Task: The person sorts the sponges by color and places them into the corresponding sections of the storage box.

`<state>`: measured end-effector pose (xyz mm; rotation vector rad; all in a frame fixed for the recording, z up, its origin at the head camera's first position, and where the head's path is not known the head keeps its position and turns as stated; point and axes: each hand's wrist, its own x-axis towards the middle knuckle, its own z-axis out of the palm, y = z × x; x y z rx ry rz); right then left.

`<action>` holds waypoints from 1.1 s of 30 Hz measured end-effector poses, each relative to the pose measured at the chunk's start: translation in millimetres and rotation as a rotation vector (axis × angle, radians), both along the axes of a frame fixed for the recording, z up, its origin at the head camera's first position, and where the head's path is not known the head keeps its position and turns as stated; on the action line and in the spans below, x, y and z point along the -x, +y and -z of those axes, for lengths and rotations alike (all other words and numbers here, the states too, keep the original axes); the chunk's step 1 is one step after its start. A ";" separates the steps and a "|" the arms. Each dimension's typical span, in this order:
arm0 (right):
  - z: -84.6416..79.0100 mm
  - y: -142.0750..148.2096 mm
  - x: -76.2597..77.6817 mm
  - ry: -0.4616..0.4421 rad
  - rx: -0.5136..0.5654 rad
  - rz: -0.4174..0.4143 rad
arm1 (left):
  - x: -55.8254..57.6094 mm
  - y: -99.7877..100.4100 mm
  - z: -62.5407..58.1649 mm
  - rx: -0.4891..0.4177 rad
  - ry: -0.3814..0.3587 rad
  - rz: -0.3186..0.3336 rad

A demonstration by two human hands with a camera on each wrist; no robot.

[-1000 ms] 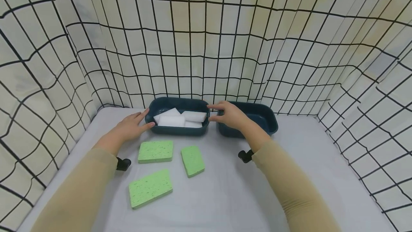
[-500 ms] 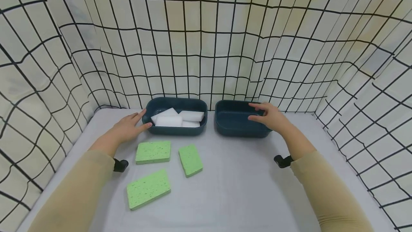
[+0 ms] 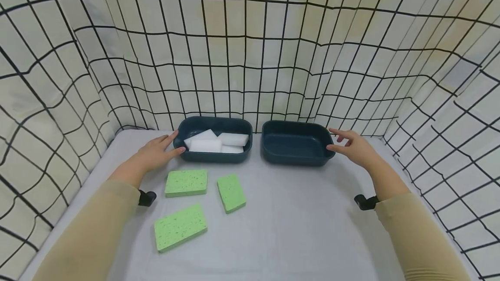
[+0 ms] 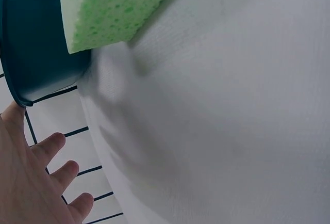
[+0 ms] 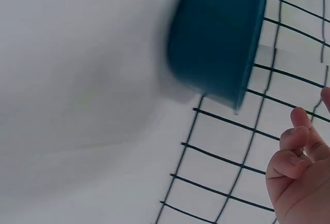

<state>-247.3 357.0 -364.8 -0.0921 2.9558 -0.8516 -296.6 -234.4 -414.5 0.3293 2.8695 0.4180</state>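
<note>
In the head view my left hand (image 3: 155, 153) touches the left end of a dark teal tub (image 3: 215, 158), fingers spread and thumb at its front rim. Several white rectangular blocks (image 3: 205, 145) lie inside that tub. A matching second tub (image 3: 294, 160), with nothing in it, stands just to the right. At its right end is my right hand (image 3: 356, 151), thumb and forefinger extended toward the rim. The right wrist view shows that hand's other fingers (image 5: 286, 166) loosely bent, holding nothing. The left wrist view has the left fingers (image 4: 51, 146) stretched along the tub's end.
Nearer than the left tub lie three green speckled sponges on the white cloth: one sponge (image 3: 186, 183) close to the tub, a smaller one (image 3: 231, 193) to its right, and another (image 3: 181, 228) closest to me. Black wire mesh (image 3: 246, 64) encloses the back and sides.
My right hand has moved right, from between the two tubs, across the right tub to its far end. My left hand stays at the left tub; the sponges lie as before.
</note>
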 end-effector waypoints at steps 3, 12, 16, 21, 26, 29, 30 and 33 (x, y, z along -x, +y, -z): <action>12.1 5.0 4.0 -0.014 -0.008 -0.006 | 0.0 0.8 0.2 -0.004 0.002 0.003; 39.9 19.7 15.2 -0.099 0.005 0.027 | -0.1 2.4 -1.6 -0.005 -0.011 -0.005; 44.7 20.1 16.5 -0.149 0.020 0.029 | -0.3 2.2 -2.1 0.001 -0.012 -0.009; 48.2 19.3 18.5 -0.192 0.047 0.031 | 0.4 2.6 -1.5 -0.001 -0.012 -0.012; 50.6 18.1 20.6 -0.214 0.056 0.027 | 1.0 2.6 -1.2 0.000 -0.008 -0.011; 52.1 17.3 21.3 -0.223 0.058 0.020 | 0.6 2.2 -1.6 0.006 -0.008 -0.010; 52.8 17.5 21.7 -0.224 0.057 0.020 | 0.4 2.2 -1.8 0.006 -0.008 -0.011; 54.5 17.7 22.6 -0.226 0.054 0.014 | -1.0 1.9 -3.0 -0.002 -0.011 -0.014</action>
